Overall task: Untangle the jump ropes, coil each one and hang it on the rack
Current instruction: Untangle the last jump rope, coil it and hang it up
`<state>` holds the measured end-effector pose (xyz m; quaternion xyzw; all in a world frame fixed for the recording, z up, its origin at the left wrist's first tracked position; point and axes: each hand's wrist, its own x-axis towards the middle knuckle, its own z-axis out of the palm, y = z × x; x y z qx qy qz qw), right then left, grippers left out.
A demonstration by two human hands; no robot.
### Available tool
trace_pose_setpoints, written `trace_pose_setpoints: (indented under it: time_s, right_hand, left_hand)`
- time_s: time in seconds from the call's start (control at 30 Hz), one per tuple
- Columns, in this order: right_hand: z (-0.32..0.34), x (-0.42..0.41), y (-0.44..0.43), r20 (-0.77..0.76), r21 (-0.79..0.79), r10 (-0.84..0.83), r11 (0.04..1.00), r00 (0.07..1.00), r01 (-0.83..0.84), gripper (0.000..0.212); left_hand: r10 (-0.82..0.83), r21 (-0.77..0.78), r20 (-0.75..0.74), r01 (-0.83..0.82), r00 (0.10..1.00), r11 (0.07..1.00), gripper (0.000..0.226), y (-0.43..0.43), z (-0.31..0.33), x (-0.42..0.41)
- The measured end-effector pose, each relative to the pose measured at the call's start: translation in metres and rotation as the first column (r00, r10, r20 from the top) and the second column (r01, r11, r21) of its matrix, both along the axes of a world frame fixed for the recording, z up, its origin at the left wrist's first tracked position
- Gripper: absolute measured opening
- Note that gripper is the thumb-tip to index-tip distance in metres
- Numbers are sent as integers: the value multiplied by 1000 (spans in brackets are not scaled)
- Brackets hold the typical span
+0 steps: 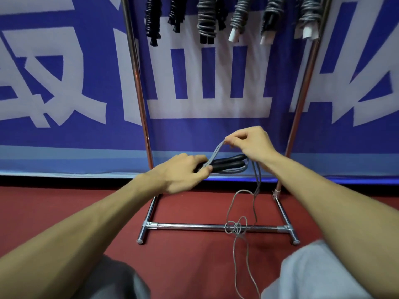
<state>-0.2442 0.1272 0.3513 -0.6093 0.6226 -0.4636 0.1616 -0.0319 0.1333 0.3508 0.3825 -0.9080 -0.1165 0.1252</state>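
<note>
The left grip (183,171), a bare hand, is holding one end of a pair of black handles (228,161) with fingers and thumb curled round them. The handles are lying side by side and roughly level in the air, in front of the lower part of the rack (194,226). The right grip (250,145), also bare, is pinching a doubled strand of the grey jump rope (216,151) between thumb and fingertips just above the handles. The strand is slanting down from that pinch to the left grip's thumb. More of the rope is lying along the underside of the handles. From their far end it is dropping to the red floor (194,266), looping in a loose tangle over the rack's bottom crossbar and trailing on between the person's grey-clad knees (313,272). At the top of the rack several coiled ropes (206,20), some black and some grey, are hanging in a row. A blue banner (64,72) with large white characters is standing behind the rack.
</note>
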Motion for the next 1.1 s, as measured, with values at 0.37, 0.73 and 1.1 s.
trace_pose_setpoints:
  time_s: [0.37, 0.73, 1.1]
  right_hand:
    - [-6, 20, 8, 98, 235, 230, 940, 968, -247, 25]
    - [11, 59, 28, -513, 475, 597, 796, 617, -375, 8]
    - [8, 31, 11, -362, 31, 181, 983, 915, -182, 15]
  left_hand:
    - [408, 438, -654, -121, 637, 891, 37, -21, 5, 9]
    - [545, 209, -236, -506, 805, 837, 37, -57, -27, 24]
    - [257, -5, -46, -257, 965, 966, 50, -22, -11, 11]
